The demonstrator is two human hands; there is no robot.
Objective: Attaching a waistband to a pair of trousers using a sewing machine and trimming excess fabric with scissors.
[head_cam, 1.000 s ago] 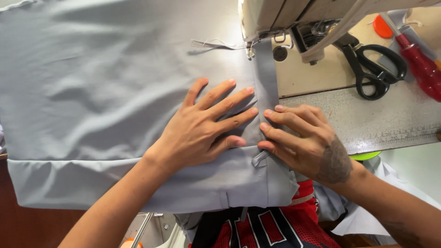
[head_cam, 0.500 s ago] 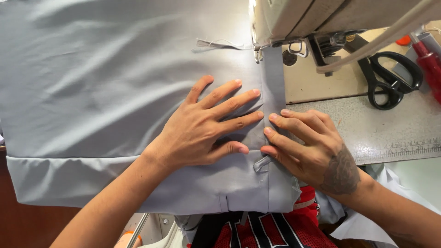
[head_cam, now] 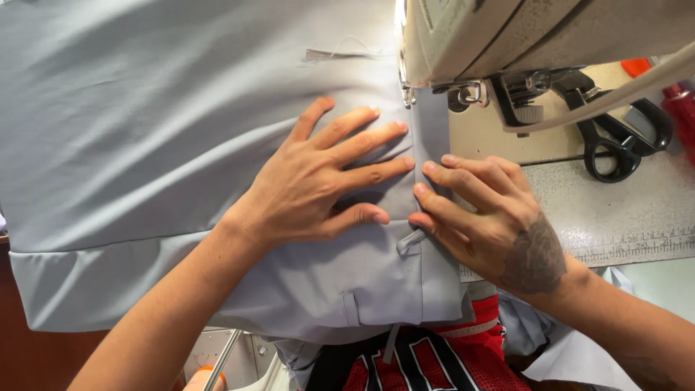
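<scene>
Fabric: we see a pale grey garment (head_cam: pixel 181 145) spread flat over the sewing table (head_cam: pixel 615 210), filling the left and middle of the view, its folded edge strip running from our lap up under the machine.
Left hand: our left hand (head_cam: pixel 318 181) lies palm down on the grey cloth, fingers spread wide and pointing toward the strip; it presses rather than grips.
Right hand: our right hand (head_cam: pixel 485 217) rests just beside it on the strip's right edge, fingertips flat on the fold, nothing closed in it; the two sets of fingertips almost meet.
Belt loop: a small grey tab (head_cam: pixel 410 241) sticks out beneath the right thumb, possibly a loop, though it is too small to be sure.
Machine: the cream sewing machine (head_cam: pixel 521 36) stands above the hands, its presser foot (head_cam: pixel 409 94) at the top of the strip.
Scissors: black scissors (head_cam: pixel 615 145) lie on the table behind the machine, well apart from the hands.
</scene>
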